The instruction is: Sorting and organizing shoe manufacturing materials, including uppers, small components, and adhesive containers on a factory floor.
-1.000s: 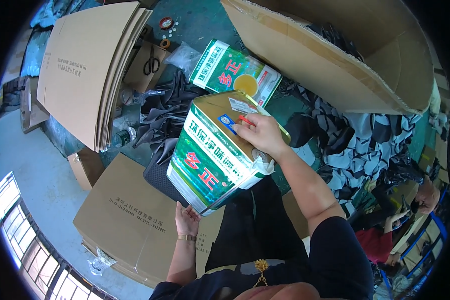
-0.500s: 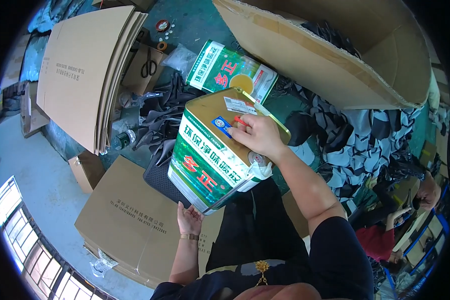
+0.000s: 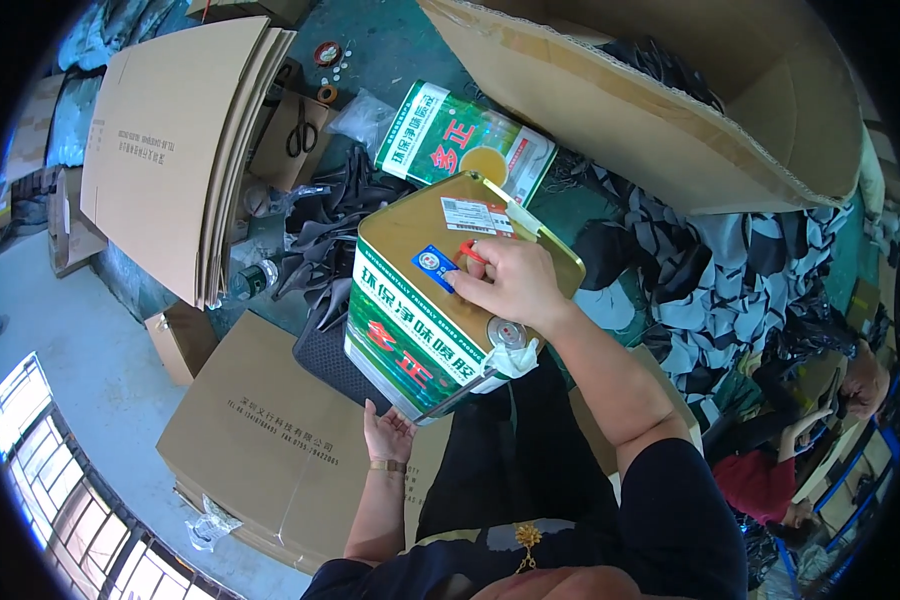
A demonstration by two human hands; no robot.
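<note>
A large square green and gold tin can (image 3: 420, 300) is held tilted in front of me. My right hand (image 3: 505, 283) rests on its gold top and grips a red handle there. Under the can's lower corner, my left hand (image 3: 388, 436) supports it with the palm up. A round capped spout (image 3: 508, 335) sits at the top's near corner, just below my right hand. A second green can (image 3: 465, 140) of the same kind lies flat on the floor behind.
A stack of flat cardboard sheets (image 3: 185, 140) lies at the left, with scissors (image 3: 302, 135) and tape rolls (image 3: 327, 55) beside it. A closed carton (image 3: 270, 440) sits below the can. A big open cardboard box (image 3: 670, 110) and grey fabric pieces (image 3: 730, 280) fill the right. Another person (image 3: 820, 420) sits at the far right.
The can has tipped and shifted slightly toward me while both hands keep their hold; the view has drifted a little.
</note>
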